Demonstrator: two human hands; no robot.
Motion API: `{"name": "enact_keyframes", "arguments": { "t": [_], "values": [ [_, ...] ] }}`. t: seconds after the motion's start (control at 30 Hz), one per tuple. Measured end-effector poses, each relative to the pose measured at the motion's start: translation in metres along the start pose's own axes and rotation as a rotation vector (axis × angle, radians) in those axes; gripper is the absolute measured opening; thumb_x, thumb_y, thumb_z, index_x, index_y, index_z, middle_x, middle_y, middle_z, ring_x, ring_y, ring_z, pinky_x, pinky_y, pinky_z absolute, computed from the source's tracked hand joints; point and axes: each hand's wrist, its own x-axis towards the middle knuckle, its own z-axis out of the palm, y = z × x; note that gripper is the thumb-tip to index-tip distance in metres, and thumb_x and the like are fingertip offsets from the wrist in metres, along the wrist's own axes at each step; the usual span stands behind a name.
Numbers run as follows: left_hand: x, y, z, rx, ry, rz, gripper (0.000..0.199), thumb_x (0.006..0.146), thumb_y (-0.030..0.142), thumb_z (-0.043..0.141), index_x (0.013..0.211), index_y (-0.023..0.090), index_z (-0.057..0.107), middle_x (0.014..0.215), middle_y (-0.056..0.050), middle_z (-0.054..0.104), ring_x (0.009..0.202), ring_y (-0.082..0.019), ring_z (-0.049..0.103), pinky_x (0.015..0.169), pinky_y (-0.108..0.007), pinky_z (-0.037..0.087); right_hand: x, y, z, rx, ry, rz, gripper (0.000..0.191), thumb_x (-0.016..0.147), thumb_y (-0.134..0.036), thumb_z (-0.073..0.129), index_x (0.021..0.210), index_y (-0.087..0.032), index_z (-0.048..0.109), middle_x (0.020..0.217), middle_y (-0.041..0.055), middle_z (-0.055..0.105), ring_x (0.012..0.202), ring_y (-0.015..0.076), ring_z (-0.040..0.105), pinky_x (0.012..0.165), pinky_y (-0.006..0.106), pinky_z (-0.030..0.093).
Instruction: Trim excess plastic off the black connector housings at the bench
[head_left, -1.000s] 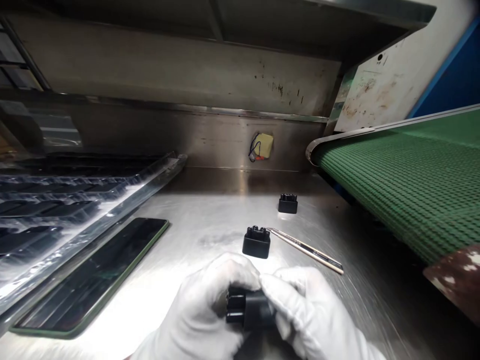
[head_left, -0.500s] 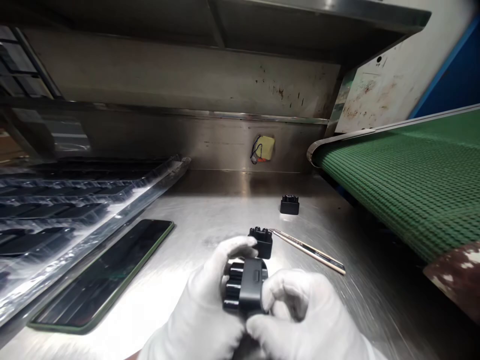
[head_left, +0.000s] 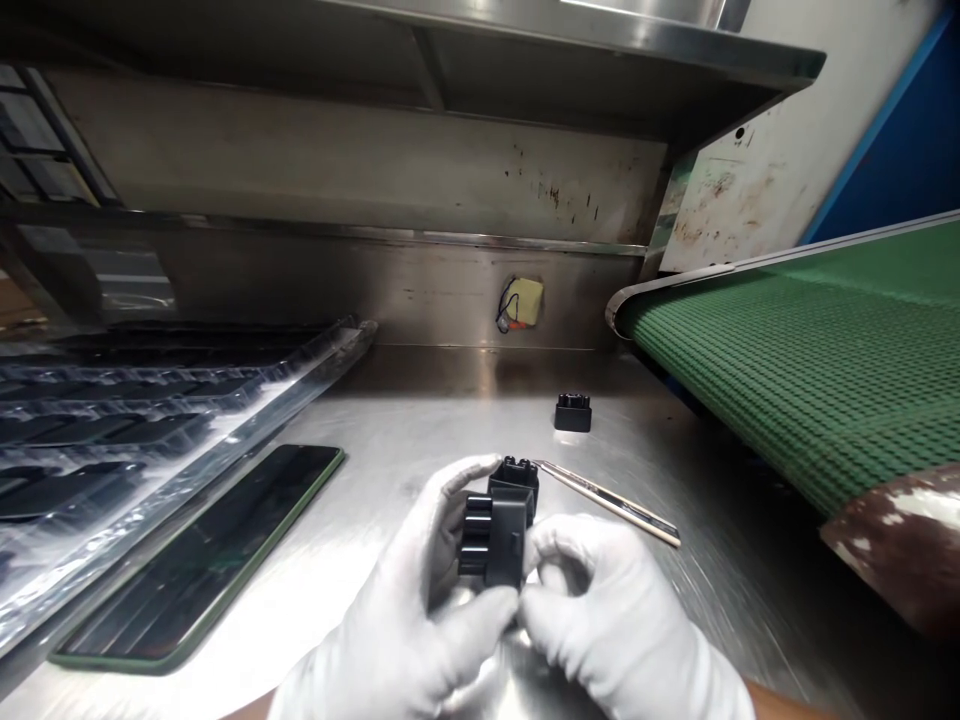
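Between my two white-gloved hands is a black plastic connector housing (head_left: 507,540), its round tubes pointing left and its flat, ribbed side facing me. My left hand (head_left: 420,600) curls around its left side, thumb at the lower edge. My right hand (head_left: 600,600) pinches its right edge with bent fingers. Just beyond, a second black block (head_left: 517,472) with round knobs on top is partly hidden by the held one and my left fingertips; whether they touch it I cannot tell. A similar black block (head_left: 573,413) stands upright farther back.
A slim pointed tool (head_left: 611,500) lies right of the blocks on the metal table (head_left: 390,440). To the left are a phone (head_left: 202,555) and clear trays (head_left: 187,440) of black parts. A green conveyor belt (head_left: 810,320) borders the right; a metal shelf (head_left: 525,60) overhangs.
The held housing has risen slightly away from me and stands more upright. My left thumb has moved up to its lower edge. The view has shifted a little.
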Motion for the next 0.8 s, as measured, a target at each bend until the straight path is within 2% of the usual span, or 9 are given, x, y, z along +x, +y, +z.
{"name": "enact_keyframes", "arguments": {
  "t": [0.2,0.37,0.47,0.53,0.6,0.7,0.8],
  "values": [
    [0.006,0.001,0.001,-0.097,0.046,-0.059,0.059,0.079,0.031,0.081,0.126,0.03,0.046,0.12,-0.002,0.062,0.109,-0.02,0.062,0.091,-0.025,0.053,0.001,0.001,0.002,-0.07,0.04,-0.113,0.016,0.062,-0.003,0.057,0.057,-0.018,0.058,0.051,-0.0055,0.047,0.048,0.009,0.044,0.047,0.02,0.036],
    [0.007,0.003,0.0,-0.071,0.06,-0.082,0.058,0.077,0.035,0.082,0.124,0.028,0.049,0.12,-0.002,0.062,0.111,-0.021,0.062,0.093,-0.024,0.054,-0.001,-0.001,0.003,-0.025,0.026,-0.116,0.014,0.065,-0.006,0.06,0.058,-0.018,0.056,0.049,-0.0068,0.04,0.047,0.0078,0.039,0.047,0.019,0.033],
    [0.006,0.003,-0.001,-0.078,0.087,-0.064,0.056,0.076,0.035,0.083,0.121,0.028,0.052,0.118,-0.001,0.063,0.111,-0.02,0.062,0.09,-0.022,0.055,-0.005,-0.009,-0.002,0.063,-0.018,-0.072,0.002,0.069,-0.016,0.062,0.07,-0.017,0.063,0.053,-0.0054,0.044,0.049,0.0094,0.043,0.048,0.021,0.035],
    [0.006,0.003,0.0,-0.096,0.085,-0.065,0.054,0.076,0.032,0.083,0.12,0.029,0.053,0.117,-0.001,0.063,0.11,-0.02,0.062,0.089,-0.021,0.056,-0.007,-0.015,-0.005,0.152,-0.065,-0.022,0.011,0.072,-0.023,0.063,0.08,-0.016,0.066,0.059,-0.0032,0.049,0.053,0.0108,0.047,0.051,0.023,0.039],
    [0.006,0.004,0.0,-0.089,0.082,-0.09,0.054,0.075,0.026,0.084,0.12,0.029,0.053,0.119,0.0,0.063,0.112,-0.019,0.062,0.09,-0.02,0.055,-0.007,-0.019,-0.008,0.221,-0.095,0.012,0.016,0.075,-0.03,0.065,0.081,-0.015,0.064,0.065,-0.0005,0.053,0.057,0.0123,0.051,0.055,0.024,0.042],
    [0.007,0.008,0.002,-0.04,0.073,-0.133,0.06,0.07,0.015,0.085,0.119,0.03,0.054,0.118,0.001,0.063,0.108,-0.019,0.063,0.089,-0.022,0.056,-0.006,-0.016,-0.008,0.282,-0.098,0.002,0.023,0.077,-0.034,0.071,0.071,-0.015,0.058,0.063,-0.001,0.052,0.057,0.0109,0.05,0.054,0.022,0.041],
    [0.007,0.013,0.005,-0.009,0.021,-0.119,0.053,0.072,0.018,0.084,0.115,0.027,0.056,0.111,0.0,0.065,0.101,-0.019,0.065,0.086,-0.024,0.056,-0.004,-0.008,-0.006,0.335,-0.097,-0.034,0.038,0.083,-0.043,0.071,0.063,-0.015,0.054,0.057,-0.0032,0.049,0.049,0.0064,0.043,0.047,0.018,0.035]
  ]
}}
